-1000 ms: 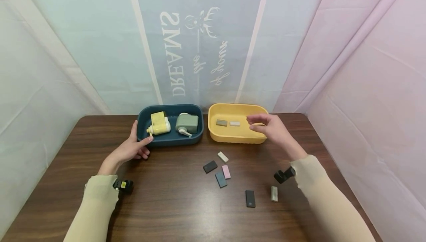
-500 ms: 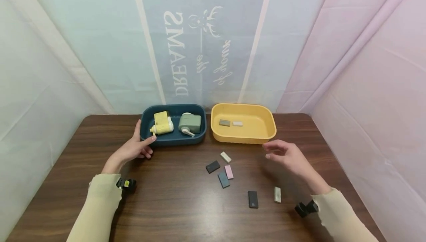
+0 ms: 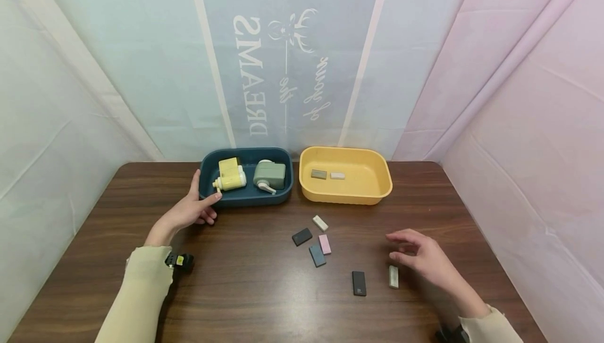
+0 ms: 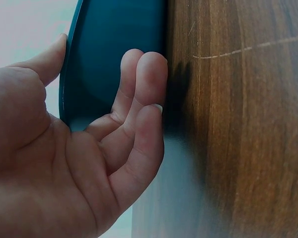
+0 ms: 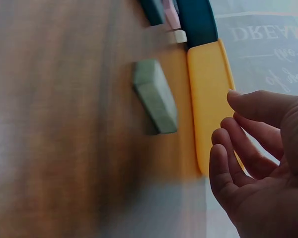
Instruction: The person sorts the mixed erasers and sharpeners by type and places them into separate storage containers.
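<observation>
My left hand (image 3: 189,209) grips the left end of a dark blue bin (image 3: 250,202), thumb over the rim and fingers bent against the outer wall. That wall (image 4: 114,29) fills much of the left wrist view. Inside the bin lie a yellow crank-handled device (image 3: 230,175) and a green one (image 3: 270,174). My right hand (image 3: 422,256) hovers over the table's right side, fingers loosely bent and holding nothing. Just below its thumb lies a small grey-green block (image 3: 394,277), also large in the right wrist view (image 5: 156,99). A black block (image 3: 359,283) lies left of it.
A yellow bin (image 3: 345,196) beside the blue one holds a brown-grey block (image 3: 318,174) and a white block (image 3: 337,175). Mid-table lie a cream block (image 3: 320,222), a black block (image 3: 302,236), a pink block (image 3: 324,244) and a blue-grey block (image 3: 317,255).
My right hand has moved from over the yellow bin's right end, back toward the front, to just above the grey-green block. My left hand keeps its grip on the blue bin.
</observation>
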The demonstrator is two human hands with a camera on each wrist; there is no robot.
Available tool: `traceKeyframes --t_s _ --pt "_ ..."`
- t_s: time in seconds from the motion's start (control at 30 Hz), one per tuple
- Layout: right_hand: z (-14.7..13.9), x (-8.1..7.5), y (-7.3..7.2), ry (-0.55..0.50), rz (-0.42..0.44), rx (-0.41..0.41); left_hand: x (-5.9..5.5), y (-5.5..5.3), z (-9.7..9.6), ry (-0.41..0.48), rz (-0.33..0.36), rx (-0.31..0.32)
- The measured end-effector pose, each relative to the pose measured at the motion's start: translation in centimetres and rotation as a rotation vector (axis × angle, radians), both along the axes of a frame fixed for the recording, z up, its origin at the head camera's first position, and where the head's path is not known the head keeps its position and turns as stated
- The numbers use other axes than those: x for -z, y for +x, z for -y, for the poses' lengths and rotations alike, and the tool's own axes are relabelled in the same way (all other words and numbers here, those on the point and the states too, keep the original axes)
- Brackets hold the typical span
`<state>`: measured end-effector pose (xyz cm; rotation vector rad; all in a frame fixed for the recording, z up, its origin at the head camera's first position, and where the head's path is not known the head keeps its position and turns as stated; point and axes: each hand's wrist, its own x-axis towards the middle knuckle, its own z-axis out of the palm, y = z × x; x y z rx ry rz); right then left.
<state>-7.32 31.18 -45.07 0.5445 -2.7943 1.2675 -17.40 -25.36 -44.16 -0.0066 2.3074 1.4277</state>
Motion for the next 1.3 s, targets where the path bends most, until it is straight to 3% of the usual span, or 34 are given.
traceKeyframes --t_s 0.27,0.57,0.87,1.3 --pt "-0.4 1.2 1.7 0.085 -0.066 -0.017 -0.1 -0.1 0.1 -0.001 0.008 -0.003" --pt "0.1 1.4 3.0 0.089 -0.074 -0.029 -0.4 -0.1 0.2 -0.005 0.016 0.005" --pt "0.7 0.9 3.6 0.128 -0.029 -0.015 -0.5 -0.3 0.4 0.004 0.030 0.008" --pt "0.4 -0.4 4.2 0.190 0.019 -0.082 -1.1 -0.3 0.3 -0.008 0.043 0.012"
